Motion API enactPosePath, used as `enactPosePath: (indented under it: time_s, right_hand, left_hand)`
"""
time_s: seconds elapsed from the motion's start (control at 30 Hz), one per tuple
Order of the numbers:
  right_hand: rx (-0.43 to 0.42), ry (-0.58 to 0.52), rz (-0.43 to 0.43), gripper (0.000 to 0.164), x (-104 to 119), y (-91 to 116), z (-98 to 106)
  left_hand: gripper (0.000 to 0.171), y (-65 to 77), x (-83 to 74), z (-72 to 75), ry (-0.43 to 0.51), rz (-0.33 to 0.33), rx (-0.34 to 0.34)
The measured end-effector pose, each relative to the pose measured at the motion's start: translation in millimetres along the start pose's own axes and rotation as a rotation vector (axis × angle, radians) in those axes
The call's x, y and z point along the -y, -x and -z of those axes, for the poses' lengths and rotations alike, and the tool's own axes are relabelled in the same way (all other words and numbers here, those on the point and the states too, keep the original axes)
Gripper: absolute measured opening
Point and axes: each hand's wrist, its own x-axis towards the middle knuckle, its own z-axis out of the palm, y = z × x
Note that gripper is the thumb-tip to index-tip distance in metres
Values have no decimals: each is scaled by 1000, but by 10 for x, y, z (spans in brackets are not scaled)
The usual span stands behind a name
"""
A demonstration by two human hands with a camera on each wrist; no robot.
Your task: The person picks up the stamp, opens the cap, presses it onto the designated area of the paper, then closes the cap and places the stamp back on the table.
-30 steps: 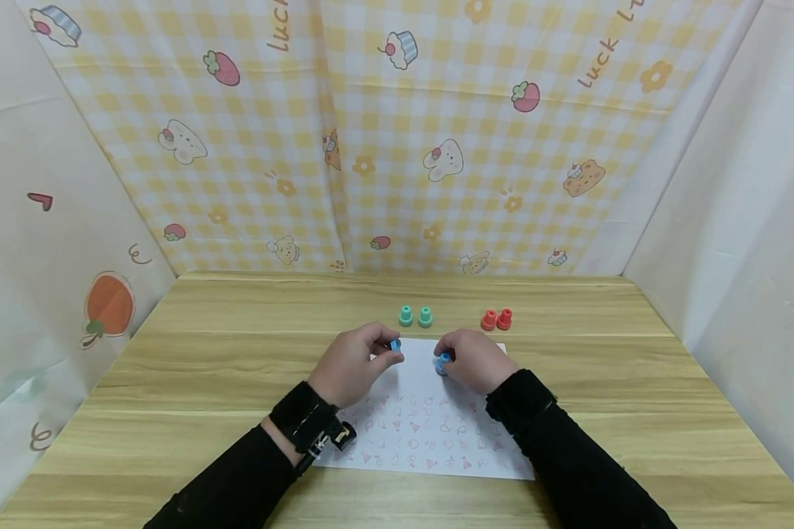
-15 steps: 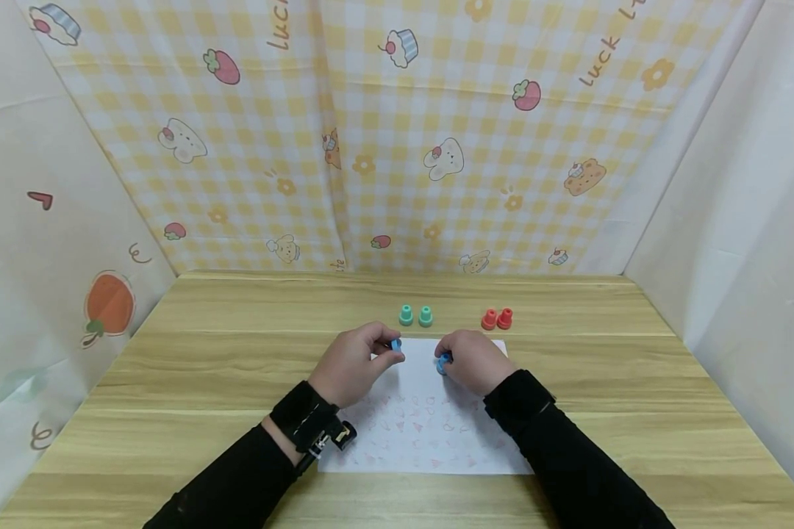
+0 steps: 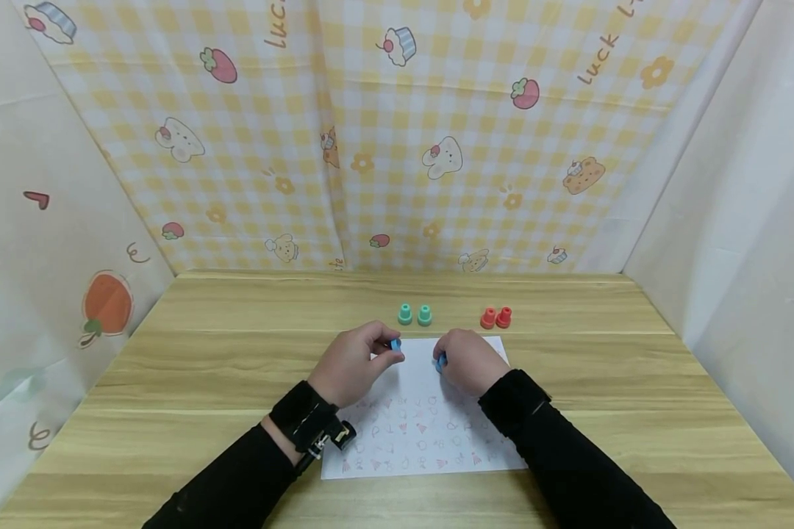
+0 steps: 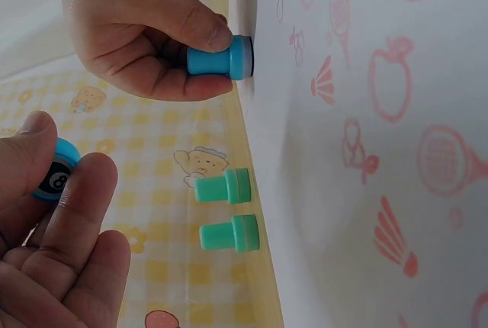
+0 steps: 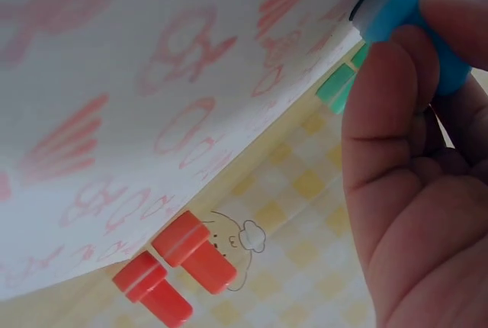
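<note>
In the head view a sheet of white paper [image 3: 415, 378] printed with rows of small red figures lies on the table. My right hand [image 3: 471, 361] pinches a blue stamp [image 4: 217, 62] by its handle, its dark-rimmed base right at the sheet's upper part. The right wrist view shows the same blue stamp [image 5: 404, 9] between thumb and fingertips, base against the paper. My left hand [image 3: 353, 365] holds a small blue round piece [image 4: 56, 178], probably a stamp's cap, between thumb and fingers over the sheet's upper left. Its dark face carries a mark like an 8.
Two green stamps [image 3: 415, 316] stand side by side beyond the sheet's far edge. To their right are two red stamps [image 3: 496, 318], close together. Behind the wooden table [image 3: 238, 308] hangs a yellow checked cloth [image 3: 397, 206], with white cloths at both sides.
The sheet has turned slightly counterclockwise, its lower right corner moving away from me. My right hand and the blue stamp have tilted and shifted a little left; my left hand has stayed put.
</note>
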Motion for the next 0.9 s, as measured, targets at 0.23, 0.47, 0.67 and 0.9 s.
enactPosePath:
  time_s: [0.23, 0.47, 0.67, 0.9]
  right_hand:
    - [13, 32, 9, 13, 4, -11, 2]
    - [12, 45, 19, 12, -2, -17, -11]
    - [12, 10, 8, 12, -4, -4, -2]
    - [5, 19, 21, 16, 18, 4, -1]
  left_hand:
    - [22, 0, -10, 2, 3, 6, -3]
    - [23, -1, -7, -5, 0, 3, 2]
    - [22, -2, -3, -4, 0, -2, 1]
    - [22, -3, 5, -11, -4, -7, -4]
